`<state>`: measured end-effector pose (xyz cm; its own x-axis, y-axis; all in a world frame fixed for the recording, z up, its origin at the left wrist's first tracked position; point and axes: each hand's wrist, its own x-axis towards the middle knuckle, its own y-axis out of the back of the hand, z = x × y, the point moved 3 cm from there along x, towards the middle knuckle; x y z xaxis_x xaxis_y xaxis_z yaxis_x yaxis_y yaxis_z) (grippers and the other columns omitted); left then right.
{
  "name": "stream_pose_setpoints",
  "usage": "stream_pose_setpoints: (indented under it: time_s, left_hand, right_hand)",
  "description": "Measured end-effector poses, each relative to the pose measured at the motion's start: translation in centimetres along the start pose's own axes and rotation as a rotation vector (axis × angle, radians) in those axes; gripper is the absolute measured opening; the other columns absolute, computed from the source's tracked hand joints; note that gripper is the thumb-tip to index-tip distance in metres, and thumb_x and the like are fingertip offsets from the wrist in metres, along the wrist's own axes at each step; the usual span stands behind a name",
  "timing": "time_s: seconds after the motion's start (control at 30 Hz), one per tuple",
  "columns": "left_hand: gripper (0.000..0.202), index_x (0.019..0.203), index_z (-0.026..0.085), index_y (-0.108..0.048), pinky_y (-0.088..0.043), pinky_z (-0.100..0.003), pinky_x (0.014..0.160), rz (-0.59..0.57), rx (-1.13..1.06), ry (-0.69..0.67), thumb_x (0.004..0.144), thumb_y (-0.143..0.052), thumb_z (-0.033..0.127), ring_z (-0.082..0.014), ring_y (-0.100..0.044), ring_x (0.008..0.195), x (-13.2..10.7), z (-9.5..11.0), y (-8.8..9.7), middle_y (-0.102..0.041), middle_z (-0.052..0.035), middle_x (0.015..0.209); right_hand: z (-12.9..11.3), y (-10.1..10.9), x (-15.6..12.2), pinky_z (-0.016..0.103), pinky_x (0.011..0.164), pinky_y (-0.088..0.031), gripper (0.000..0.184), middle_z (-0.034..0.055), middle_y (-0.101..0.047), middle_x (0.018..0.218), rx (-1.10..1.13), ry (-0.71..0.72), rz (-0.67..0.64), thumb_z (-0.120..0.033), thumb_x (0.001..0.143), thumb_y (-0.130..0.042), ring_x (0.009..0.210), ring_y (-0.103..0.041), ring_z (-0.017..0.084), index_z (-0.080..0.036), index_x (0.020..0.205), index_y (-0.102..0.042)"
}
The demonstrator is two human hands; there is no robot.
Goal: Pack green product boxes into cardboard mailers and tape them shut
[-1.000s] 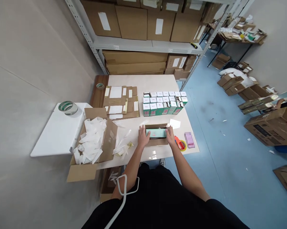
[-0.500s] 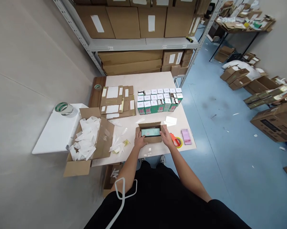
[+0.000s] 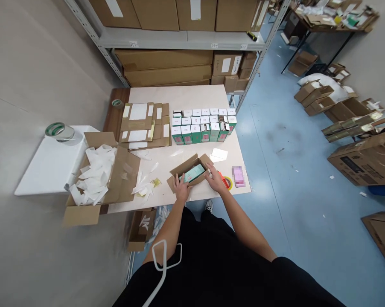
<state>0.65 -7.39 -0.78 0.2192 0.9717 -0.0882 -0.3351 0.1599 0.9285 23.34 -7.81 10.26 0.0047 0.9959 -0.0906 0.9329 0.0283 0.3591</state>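
An open cardboard box point(image 3: 198, 181) sits slanted near the front edge of the table, its flaps raised. Inside lies a mint-green carton point(image 3: 194, 172) with small print. My left hand point(image 3: 182, 189) grips the box's left end, its fingertips over the rim by the carton. Against the right end presses my right hand point(image 3: 214, 179), its thumb and fingers around the wall. Just right of that hand lie a red-orange tape dispenser point(image 3: 223, 181) and a yellow tape roll point(image 3: 228, 183). Beyond the box is a white card point(image 3: 218, 154).
Several green-and-white cartons point(image 3: 200, 132) stand in rows behind the box. Flattened cardboard point(image 3: 141, 123) lies at back left. A carton of white paper point(image 3: 98, 170) stands at the left edge, beside clear plastic scraps point(image 3: 143, 183). A metal shelf point(image 3: 173, 40) rises behind the table.
The cardboard box has turned from square to slanted, its left end now nearer me, both hands moving with it. The camera view has shifted, so the table appears farther left and higher.
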Motion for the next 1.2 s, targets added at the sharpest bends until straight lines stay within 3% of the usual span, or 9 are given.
stream_pose_setpoints:
  time_s: [0.17,0.37,0.53,0.6,0.7,0.83,0.97,1.2]
  left_hand:
    - [0.030,0.089,0.023,-0.080,-0.012,-0.066,0.131,0.110,-0.069,-0.007,0.098,-0.061,0.045,-0.0403,-0.009,0.163,-1.8,1.2,0.7,-0.042,-0.0029,0.168]
    - [0.043,0.082,0.023,-0.078,-0.016,-0.070,0.128,0.229,-0.115,-0.002,0.099,-0.057,0.056,-0.0421,-0.007,0.163,-2.6,-0.7,4.2,-0.039,-0.0031,0.169]
    - [0.032,0.090,0.024,-0.081,-0.014,-0.068,0.130,0.120,-0.103,0.055,0.094,-0.066,0.053,-0.0414,-0.003,0.163,-3.7,-3.7,8.1,-0.034,0.0010,0.172]
    - [0.029,0.093,0.025,-0.082,-0.012,-0.067,0.130,0.069,-0.100,0.086,0.093,-0.068,0.050,-0.0413,-0.002,0.163,-4.7,-5.1,9.5,-0.033,0.0023,0.172]
    - [0.025,0.093,0.024,-0.082,-0.011,-0.067,0.131,0.081,-0.117,0.131,0.094,-0.069,0.046,-0.0419,-0.002,0.163,-6.8,-7.4,11.1,-0.033,0.0025,0.172]
    - [0.023,0.086,0.024,-0.081,-0.010,-0.066,0.131,0.149,-0.149,0.200,0.094,-0.069,0.042,-0.0419,-0.003,0.163,-9.8,-10.6,12.0,-0.034,0.0020,0.172]
    - [0.024,0.085,0.024,-0.080,-0.012,-0.066,0.131,0.144,-0.163,0.263,0.095,-0.068,0.041,-0.0410,-0.002,0.163,-12.1,-13.5,12.5,-0.036,0.0019,0.171]
    - [0.020,0.079,0.022,-0.078,-0.019,-0.066,0.129,0.204,-0.211,0.266,0.092,-0.073,0.036,-0.0422,-0.010,0.163,-14.3,-16.3,13.5,-0.035,-0.0004,0.171]
  right_hand:
    - [-1.2,-0.1,0.0,0.049,0.129,-0.029,0.062,0.0053,-0.037,0.170,-0.026,0.070,-0.070,-0.042,0.101,-0.055,0.159,-0.030,0.026,-0.033,0.161,-0.044]
    - [-3.7,-1.8,0.8,0.046,0.129,-0.030,0.061,0.0064,-0.036,0.170,-0.058,0.157,-0.108,-0.040,0.102,-0.055,0.158,-0.032,0.024,-0.030,0.161,-0.045]
    - [-6.9,-5.4,2.3,0.048,0.128,-0.032,0.058,0.0063,-0.038,0.170,-0.106,0.243,-0.178,-0.038,0.101,-0.054,0.157,-0.034,0.026,-0.030,0.158,-0.049]
    - [-8.4,-7.5,3.1,0.049,0.128,-0.032,0.057,0.0066,-0.037,0.170,-0.129,0.288,-0.226,-0.039,0.101,-0.055,0.157,-0.035,0.027,-0.030,0.157,-0.051]
    - [-10.4,-11.5,4.4,0.050,0.128,-0.032,0.056,0.0070,-0.036,0.170,-0.155,0.361,-0.330,-0.038,0.100,-0.056,0.157,-0.034,0.029,-0.030,0.156,-0.053]
    - [-13.3,-17.7,5.8,0.049,0.128,-0.032,0.056,0.0070,-0.035,0.171,-0.185,0.461,-0.462,-0.034,0.099,-0.057,0.157,-0.035,0.028,-0.029,0.155,-0.053]
    - [-16.2,-24.3,7.5,0.049,0.127,-0.033,0.055,0.0079,-0.034,0.171,-0.237,0.562,-0.554,-0.024,0.096,-0.056,0.157,-0.034,0.028,-0.026,0.152,-0.057]
    - [-19.5,-35.0,12.2,0.052,0.130,-0.029,0.045,0.0038,-0.040,0.168,-0.419,0.706,-0.711,-0.006,0.082,-0.052,0.159,-0.030,0.030,-0.022,0.112,-0.082]
